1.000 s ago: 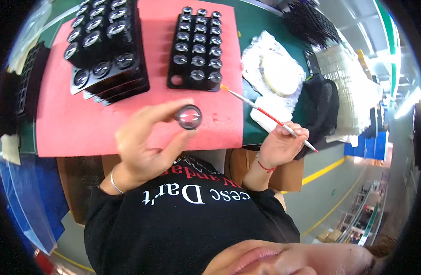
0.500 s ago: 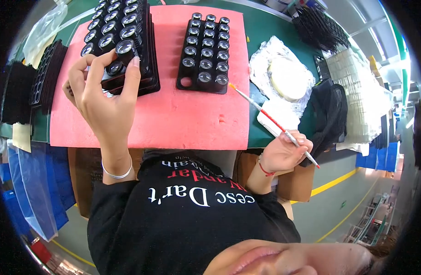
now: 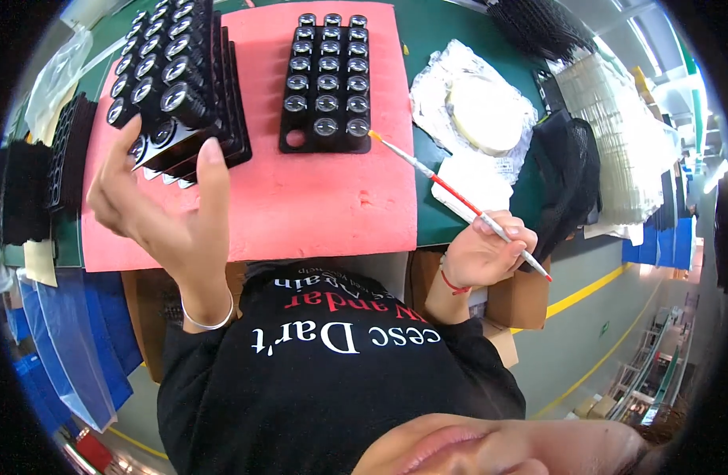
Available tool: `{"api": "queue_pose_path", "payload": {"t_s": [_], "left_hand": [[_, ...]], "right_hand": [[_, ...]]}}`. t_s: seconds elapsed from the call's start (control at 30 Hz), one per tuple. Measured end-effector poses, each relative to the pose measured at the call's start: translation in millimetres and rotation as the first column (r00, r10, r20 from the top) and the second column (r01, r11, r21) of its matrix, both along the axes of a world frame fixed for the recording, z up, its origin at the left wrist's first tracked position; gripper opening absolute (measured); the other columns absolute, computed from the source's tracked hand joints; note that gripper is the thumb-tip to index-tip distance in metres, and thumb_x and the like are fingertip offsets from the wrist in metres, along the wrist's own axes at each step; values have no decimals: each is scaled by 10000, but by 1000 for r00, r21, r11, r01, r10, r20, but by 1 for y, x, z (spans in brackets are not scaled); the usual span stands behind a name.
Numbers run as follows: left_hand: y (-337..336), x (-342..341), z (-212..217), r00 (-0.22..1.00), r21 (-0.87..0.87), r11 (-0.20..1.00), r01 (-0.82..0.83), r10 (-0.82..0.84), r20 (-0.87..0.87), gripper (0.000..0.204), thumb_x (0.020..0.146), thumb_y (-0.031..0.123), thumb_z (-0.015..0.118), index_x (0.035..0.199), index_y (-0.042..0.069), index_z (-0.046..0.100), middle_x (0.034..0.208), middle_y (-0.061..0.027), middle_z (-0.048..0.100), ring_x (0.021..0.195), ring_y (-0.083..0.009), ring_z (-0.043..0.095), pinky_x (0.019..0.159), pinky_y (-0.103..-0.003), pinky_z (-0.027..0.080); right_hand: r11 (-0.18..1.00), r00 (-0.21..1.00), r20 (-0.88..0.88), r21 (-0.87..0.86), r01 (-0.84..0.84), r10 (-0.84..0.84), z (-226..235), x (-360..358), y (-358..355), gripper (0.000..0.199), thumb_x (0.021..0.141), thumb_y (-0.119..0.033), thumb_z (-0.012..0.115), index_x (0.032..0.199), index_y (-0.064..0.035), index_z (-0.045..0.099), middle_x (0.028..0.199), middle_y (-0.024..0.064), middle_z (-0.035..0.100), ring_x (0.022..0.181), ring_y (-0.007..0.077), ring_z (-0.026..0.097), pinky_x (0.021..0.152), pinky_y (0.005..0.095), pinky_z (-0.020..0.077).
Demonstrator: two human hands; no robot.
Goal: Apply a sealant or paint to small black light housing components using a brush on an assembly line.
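Note:
My left hand is open beside the front corner of a stack of black trays, thumb and fingers spread apart. Upright black cylinders with clear lens tops stand in rows in the upper tray. Whether my fingertips touch the tray, I cannot tell. A slim paintbrush with a red and white handle is gripped in my right hand. Its orange-yellow tip is beside the front right lens piece of a smaller black tray. That tray has a bare round hole at its front left.
A pink foam mat lies under the trays on a green table. Right of it are a pale round disc on crumpled wrapping, a white folded cloth and a black mesh bag. Stacked black trays stand at far left.
My left hand has let go of a lens piece, spreading its fingers and drawing back slightly. The view has shifted a little; the brush stays by the smaller tray's corner.

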State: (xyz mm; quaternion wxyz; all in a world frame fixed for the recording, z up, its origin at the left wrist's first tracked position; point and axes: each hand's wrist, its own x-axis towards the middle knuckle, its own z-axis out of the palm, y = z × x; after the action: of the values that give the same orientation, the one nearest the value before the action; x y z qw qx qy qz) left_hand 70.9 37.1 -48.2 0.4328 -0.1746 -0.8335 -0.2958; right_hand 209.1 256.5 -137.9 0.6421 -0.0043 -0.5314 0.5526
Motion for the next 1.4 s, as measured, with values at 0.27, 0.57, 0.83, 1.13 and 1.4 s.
{"api": "queue_pose_path", "payload": {"t_s": [0.27,0.57,0.83,1.13,1.4], "left_hand": [[30,23,-30,856,-292,823,488,-386,343,366,640,205,659,977,97,563,999,-93,486,900,-254,442,766,-359,373],[54,20,-47,835,-379,782,494,-307,457,425,708,266,592,1091,106,499,1103,-131,441,1000,-284,398,827,-407,349],[44,22,-47,514,400,717,571,-692,507,247,785,76,518,999,-3,422,970,-119,467,902,-194,446,826,-296,332],[40,26,-47,-203,969,228,93,-949,243,410,739,10,568,1104,-1,382,1034,-163,530,874,-114,501,809,-227,367],[38,24,-48,-225,972,233,12,-947,230,347,735,19,574,1052,-30,440,1012,-161,548,918,-139,519,820,-240,381]], "right_hand": [[999,999,-42,-44,-19,17,-6,3,4,212,871,-239,363,831,-32,387,689,92,474,514,186,457,480,268,392],[998,999,19,-47,-47,48,6,5,7,211,885,-236,358,837,-46,436,724,68,512,606,166,466,529,267,359],[824,796,275,363,434,-540,34,20,53,244,892,-189,367,838,30,459,715,137,527,589,161,523,587,252,440],[844,739,437,418,337,-512,37,17,60,213,885,-169,391,840,18,481,713,81,522,621,125,518,590,231,425],[933,905,228,86,350,-360,36,23,69,213,876,-209,409,785,-27,472,700,71,508,574,136,484,545,235,381]]}}
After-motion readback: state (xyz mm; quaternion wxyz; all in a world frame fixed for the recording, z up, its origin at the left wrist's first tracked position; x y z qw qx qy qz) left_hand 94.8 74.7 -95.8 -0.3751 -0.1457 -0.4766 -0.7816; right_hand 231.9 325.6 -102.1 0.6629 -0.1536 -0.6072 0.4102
